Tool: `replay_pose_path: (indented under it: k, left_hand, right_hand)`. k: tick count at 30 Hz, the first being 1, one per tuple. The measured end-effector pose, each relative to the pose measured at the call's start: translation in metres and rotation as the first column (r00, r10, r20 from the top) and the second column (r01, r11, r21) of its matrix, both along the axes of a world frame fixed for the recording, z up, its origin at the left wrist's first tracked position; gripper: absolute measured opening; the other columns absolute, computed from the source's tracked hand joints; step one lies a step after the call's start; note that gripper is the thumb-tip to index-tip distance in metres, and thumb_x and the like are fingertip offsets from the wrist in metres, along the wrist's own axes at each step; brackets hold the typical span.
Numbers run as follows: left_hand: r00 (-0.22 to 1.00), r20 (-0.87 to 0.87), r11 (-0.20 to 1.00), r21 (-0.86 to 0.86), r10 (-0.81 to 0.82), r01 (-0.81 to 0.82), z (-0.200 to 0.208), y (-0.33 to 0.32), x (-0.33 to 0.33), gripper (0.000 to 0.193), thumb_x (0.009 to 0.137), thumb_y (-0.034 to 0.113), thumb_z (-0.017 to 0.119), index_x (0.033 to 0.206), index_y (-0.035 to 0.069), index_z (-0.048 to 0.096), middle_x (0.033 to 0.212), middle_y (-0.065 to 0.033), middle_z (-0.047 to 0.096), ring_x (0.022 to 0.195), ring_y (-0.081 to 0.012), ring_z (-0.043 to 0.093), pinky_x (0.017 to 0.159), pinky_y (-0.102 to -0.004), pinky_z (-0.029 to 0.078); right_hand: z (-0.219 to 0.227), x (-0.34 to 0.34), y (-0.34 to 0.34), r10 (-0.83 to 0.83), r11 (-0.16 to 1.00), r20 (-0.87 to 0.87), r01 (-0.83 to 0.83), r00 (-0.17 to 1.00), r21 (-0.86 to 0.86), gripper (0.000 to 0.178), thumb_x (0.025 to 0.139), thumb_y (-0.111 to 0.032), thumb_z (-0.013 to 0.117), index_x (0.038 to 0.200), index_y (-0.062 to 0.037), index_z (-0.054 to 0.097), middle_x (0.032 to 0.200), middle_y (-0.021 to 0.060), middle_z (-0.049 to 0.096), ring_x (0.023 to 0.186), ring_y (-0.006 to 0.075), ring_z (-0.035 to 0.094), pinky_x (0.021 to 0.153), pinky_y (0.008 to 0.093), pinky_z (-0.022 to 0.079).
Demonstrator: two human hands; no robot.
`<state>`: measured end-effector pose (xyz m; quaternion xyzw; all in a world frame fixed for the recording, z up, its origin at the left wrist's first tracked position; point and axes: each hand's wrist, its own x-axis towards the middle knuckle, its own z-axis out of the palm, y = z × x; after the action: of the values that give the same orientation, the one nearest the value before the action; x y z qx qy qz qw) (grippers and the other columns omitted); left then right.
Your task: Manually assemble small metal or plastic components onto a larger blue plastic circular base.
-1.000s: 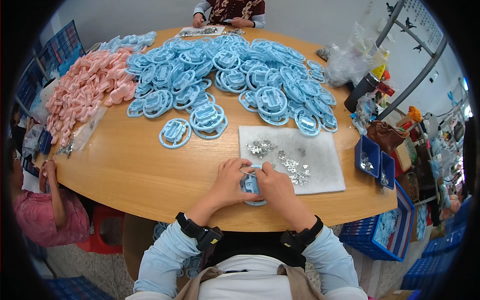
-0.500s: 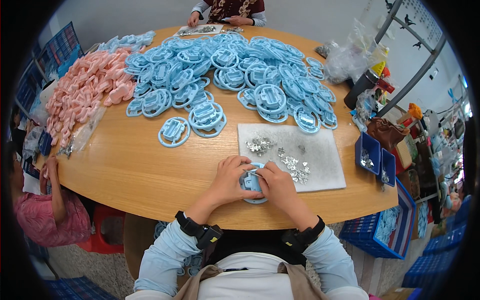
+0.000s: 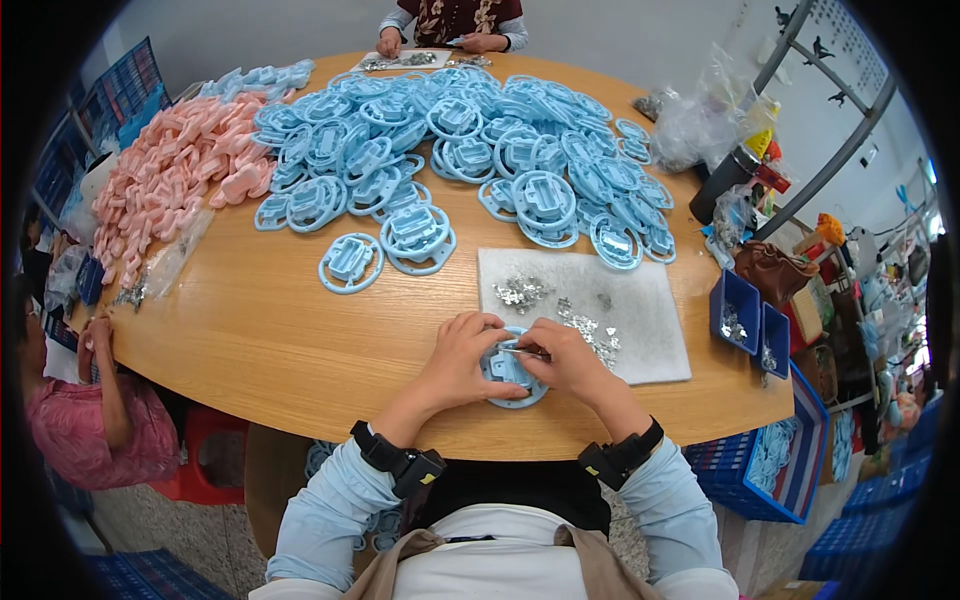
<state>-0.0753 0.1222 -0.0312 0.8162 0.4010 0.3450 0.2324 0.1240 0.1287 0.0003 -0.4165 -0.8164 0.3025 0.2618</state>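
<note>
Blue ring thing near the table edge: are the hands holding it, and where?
Yes. The left hand grips the blue ring piece by its left rim; the right hand presses a thin metal bit onto its top.

A ring part (image 3: pixel 512 372) lies on the worktop (image 3: pixel 260 330) between the fingers (image 3: pixel 478 335); a mat (image 3: pixel 640 300) sits just beyond, a heap of parts (image 3: pixel 450 140) farther behind.

blue ring part (image 3: pixel 512 372) half under hands
</note>
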Motion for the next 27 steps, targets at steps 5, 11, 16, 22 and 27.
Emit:
replay_pose_path:
  k: [5, 11, 16, 22, 27]
  left_hand:
    - [0.996, 0.094, 1.0, -0.019, -0.002, 0.004, -0.003, 0.003, -0.001, 0.05, 0.064, 0.033, 0.079, 0.103, 0.005, 0.064, 0.113, -0.0105, 0.055, 0.108, -0.0273, 0.049, 0.094, -0.0397, 0.034]
    - [0.971, 0.235, 0.999, 0.014, -0.045, 0.043, -0.01, 0.008, 0.0, 0.025, 0.074, 0.011, 0.069, 0.098, 0.009, 0.067, 0.106, -0.009, 0.06, 0.102, -0.0256, 0.055, 0.09, -0.0372, 0.039]
    - [0.93, 0.366, 0.999, 0.003, -0.037, 0.038, -0.011, 0.011, 0.0, 0.017, 0.073, 0.003, 0.067, 0.089, 0.01, 0.07, 0.1, -0.0065, 0.063, 0.095, -0.0237, 0.057, 0.083, -0.035, 0.043]
    - [0.961, 0.275, 0.998, 0.057, -0.014, -0.001, -0.007, 0.008, 0.001, 0.02, 0.07, 0.003, 0.069, 0.089, 0.01, 0.07, 0.1, -0.0048, 0.063, 0.094, -0.0233, 0.057, 0.083, -0.0363, 0.041]
    - [0.975, 0.223, 0.996, 0.085, 0.008, -0.027, -0.006, 0.007, 0.0, 0.022, 0.068, 0.003, 0.07, 0.089, 0.01, 0.07, 0.1, -0.0052, 0.063, 0.096, -0.0238, 0.056, 0.085, -0.0366, 0.041]
  right_hand:
    - [0.0, -0.001, 0.002, -0.068, 0.998, -0.076, 0.068, 0.995, 0.002, 0.014, 0.074, -0.006, 0.068, 0.086, -0.0014, 0.063, 0.076, 0.0092, 0.058, 0.064, 0.0198, 0.06, 0.058, 0.0304, 0.048]
    - [0.001, -0.01, 0.001, -0.05, 0.994, -0.192, 0.067, 0.98, 0.083, 0.015, 0.074, -0.007, 0.071, 0.086, -0.0031, 0.065, 0.074, 0.0042, 0.058, 0.057, 0.0102, 0.053, 0.051, 0.0238, 0.042]
    - [0.013, -0.015, -0.002, -0.077, 0.996, -0.204, 0.087, 0.976, 0.037, 0.016, 0.075, -0.006, 0.071, 0.089, -0.0042, 0.066, 0.076, 0.0029, 0.058, 0.057, 0.0081, 0.052, 0.05, 0.0219, 0.041]
    - [0.015, -0.01, -0.002, 0.025, 0.979, -0.046, -0.015, 0.999, 0.205, 0.019, 0.075, -0.005, 0.069, 0.094, -0.005, 0.065, 0.083, 0.0059, 0.058, 0.061, 0.0179, 0.058, 0.053, 0.0286, 0.047]
    - [0.016, -0.012, -0.007, 0.014, 0.955, 0.095, -0.041, 0.995, 0.295, 0.018, 0.075, -0.012, 0.068, 0.091, -0.0051, 0.062, 0.086, 0.0091, 0.055, 0.069, 0.0293, 0.062, 0.059, 0.0371, 0.051]
